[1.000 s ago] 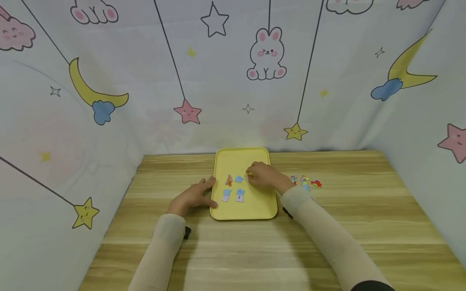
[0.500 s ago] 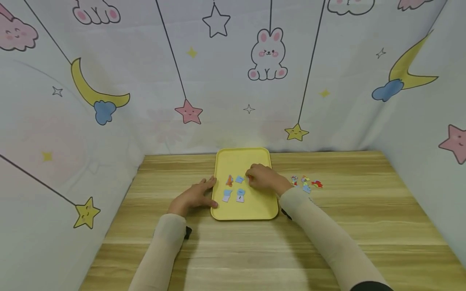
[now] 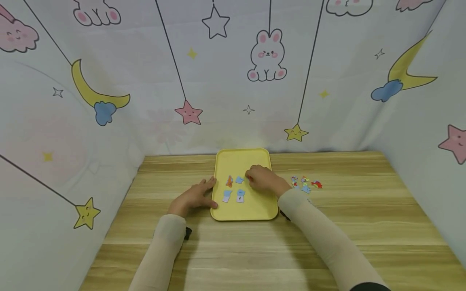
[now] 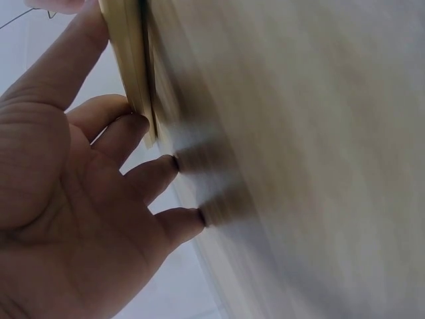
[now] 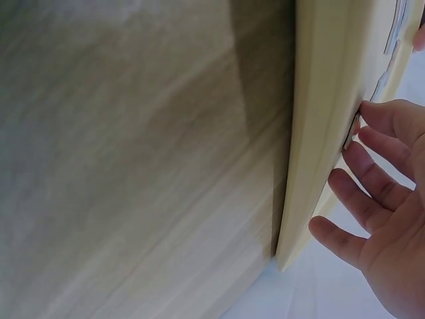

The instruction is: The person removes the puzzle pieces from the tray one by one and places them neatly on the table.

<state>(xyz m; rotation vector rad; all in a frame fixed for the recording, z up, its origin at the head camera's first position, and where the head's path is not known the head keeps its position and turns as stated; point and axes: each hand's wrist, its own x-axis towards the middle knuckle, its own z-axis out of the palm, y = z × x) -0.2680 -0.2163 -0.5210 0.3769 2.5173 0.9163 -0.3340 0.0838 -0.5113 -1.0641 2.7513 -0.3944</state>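
A yellow tray (image 3: 242, 161) lies on the wooden table with several small flat puzzle pieces on it. My left hand (image 3: 193, 198) steadies the tray's left rim, fingers spread; in the left wrist view the thumb touches the rim and some fingertips reach the tabletop. Over the tray's right half, my right hand (image 3: 263, 179) pinches a small reddish puzzle piece (image 5: 353, 131) against the tray, mostly hidden by the fingers. Left of it lie an orange puzzle piece (image 3: 229, 181) and a blue one (image 3: 239, 180). Nearer me are two blue-and-lilac pairs (image 3: 226, 196).
Right of the tray, several colourful loose pieces (image 3: 305, 184) lie on the table (image 3: 233, 250), one of them a red piece (image 3: 317, 184). A white patterned cloth (image 3: 225, 81) stands close behind the table and along both sides.
My right hand has shifted very slightly toward me, its fingers now covering more of the reddish puzzle piece. The left hand stays at the tray's rim.
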